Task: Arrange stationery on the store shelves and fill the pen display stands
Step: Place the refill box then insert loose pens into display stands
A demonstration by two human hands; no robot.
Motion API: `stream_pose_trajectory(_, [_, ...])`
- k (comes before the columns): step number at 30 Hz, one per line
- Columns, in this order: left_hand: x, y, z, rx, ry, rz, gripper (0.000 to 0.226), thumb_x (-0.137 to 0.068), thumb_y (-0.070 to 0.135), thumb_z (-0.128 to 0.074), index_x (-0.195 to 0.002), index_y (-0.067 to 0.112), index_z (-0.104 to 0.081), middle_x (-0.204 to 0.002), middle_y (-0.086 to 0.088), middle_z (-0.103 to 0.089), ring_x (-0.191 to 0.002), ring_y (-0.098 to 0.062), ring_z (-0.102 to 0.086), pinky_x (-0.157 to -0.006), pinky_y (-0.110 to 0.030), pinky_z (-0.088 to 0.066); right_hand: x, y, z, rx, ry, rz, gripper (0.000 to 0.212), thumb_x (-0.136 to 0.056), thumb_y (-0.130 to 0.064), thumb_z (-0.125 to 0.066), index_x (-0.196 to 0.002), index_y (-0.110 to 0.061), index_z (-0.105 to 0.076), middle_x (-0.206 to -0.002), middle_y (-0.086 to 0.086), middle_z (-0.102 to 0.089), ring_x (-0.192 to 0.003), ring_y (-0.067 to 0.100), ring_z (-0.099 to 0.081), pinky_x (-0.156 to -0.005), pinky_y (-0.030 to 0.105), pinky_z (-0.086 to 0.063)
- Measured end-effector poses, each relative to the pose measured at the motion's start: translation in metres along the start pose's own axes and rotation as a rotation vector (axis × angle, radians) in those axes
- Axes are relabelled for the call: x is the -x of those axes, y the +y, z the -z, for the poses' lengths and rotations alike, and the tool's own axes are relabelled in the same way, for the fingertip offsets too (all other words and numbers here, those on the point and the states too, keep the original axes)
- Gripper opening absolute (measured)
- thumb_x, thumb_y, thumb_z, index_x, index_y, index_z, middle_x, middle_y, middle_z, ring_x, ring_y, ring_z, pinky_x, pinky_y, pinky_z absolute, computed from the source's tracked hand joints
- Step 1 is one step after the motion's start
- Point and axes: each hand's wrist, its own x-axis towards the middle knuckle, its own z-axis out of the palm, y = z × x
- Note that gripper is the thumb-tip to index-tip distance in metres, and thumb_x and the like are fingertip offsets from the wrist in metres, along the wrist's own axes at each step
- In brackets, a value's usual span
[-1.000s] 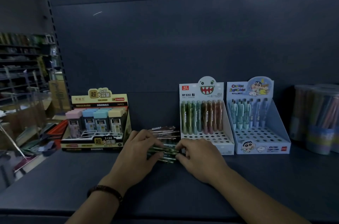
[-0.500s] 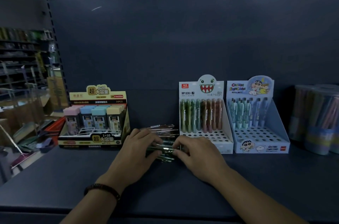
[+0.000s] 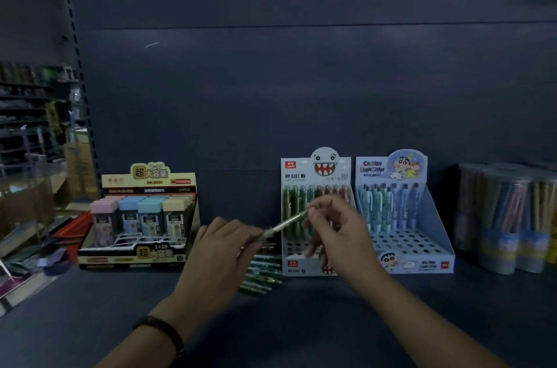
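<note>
- Head view, lower middle of the frame: the left hand [image 3: 223, 259], with a dark bracelet [image 3: 162, 334] on its wrist, is above the shelf [image 3: 90, 322]. Its fingers are curled at the low end of one pen [image 3: 284, 224], but blur hides whether they really grip it.
- Just to the right, the right hand [image 3: 337, 235] pinches the high end of this pen. The pen slants up to the right, clear of the shelf.
- Under the hands, a pile of loose pens [image 3: 262, 274] lies on the shelf, just beside the white display stand [image 3: 304, 266].
- The step in hand seems to be filling this stand. Its back row holds pens and the front holes are free.
- The next move probably calls for turning the pen upright and lowering it into a free hole, without knocking the back row.
- Farther right stands the blue display stand [image 3: 422, 247], also partly filled.
</note>
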Motion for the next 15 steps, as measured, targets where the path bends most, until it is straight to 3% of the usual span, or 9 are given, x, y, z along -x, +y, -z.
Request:
stream_pose_trajectory(3, [-0.016, 0.013, -0.007, 0.07, 0.063, 0.085, 0.009, -0.1, 0.041, -0.063, -0.108, 0.042, -0.066, -0.094, 0.027, -0.058, -0.09, -0.007, -0.049, -0.078, -0.039, -0.046, -0.016, -0.013, 0.003, -0.111, 0.058, -0.002, 0.009, -0.103, -0.01, -0.064, -0.098, -0.016, -0.068, -0.098, 0.014, -0.07, -0.059, 0.042, -0.071, -0.042, 0.032, -0.048])
stream_pose_trajectory(7, [-0.03, 0.026, -0.024, 0.13, 0.062, 0.143, 0.009, -0.095, 0.041, -0.069, -0.104, 0.043, -0.069, -0.09, 0.028, -0.059, -0.089, -0.001, -0.049, -0.079, -0.029, -0.038, -0.03, -0.019, 0.0, -0.179, 0.062, -0.016, 0.018, -0.098, -0.002, -0.068, -0.112, -0.012, -0.07, -0.091, 0.024, -0.072, -0.06, 0.027, -0.072, -0.043, 0.027, -0.05])
stream_pose_trajectory(10, [-0.032, 0.034, -0.038, 0.223, 0.117, 0.212, 0.013, -0.089, 0.042, -0.075, -0.1, 0.043, -0.069, -0.088, 0.03, -0.061, -0.088, 0.001, -0.054, -0.081, -0.033, -0.045, -0.039, -0.013, -0.004, -0.241, 0.088, -0.022, 0.024, -0.097, -0.004, -0.071, -0.118, -0.014, -0.069, -0.087, 0.017, -0.076, -0.072, 0.024, -0.074, -0.059, 0.034, -0.059])
stream_pose_trajectory(13, [-0.028, 0.036, -0.048, 0.217, 0.146, 0.209, 0.025, -0.082, 0.049, -0.075, -0.105, 0.041, -0.071, -0.081, 0.032, -0.06, -0.085, 0.003, -0.05, -0.08, -0.032, -0.046, -0.05, 0.0, -0.006, -0.077, 0.074, 0.038, 0.02, -0.094, -0.015, -0.077, -0.111, -0.025, -0.073, -0.083, 0.005, -0.077, -0.076, 0.016, -0.075, -0.065, 0.026, -0.057])
stream_pose_trajectory(15, [-0.026, 0.032, -0.05, 0.219, 0.143, 0.23, 0.033, -0.08, 0.051, -0.077, -0.109, 0.041, -0.07, -0.079, 0.031, -0.061, -0.088, 0.003, -0.05, -0.081, -0.026, -0.043, -0.056, 0.009, -0.005, 0.018, 0.082, 0.093, 0.029, -0.094, -0.022, -0.078, -0.119, -0.034, -0.07, -0.082, 0.0, -0.076, -0.079, 0.015, -0.074, -0.072, 0.028, -0.058])
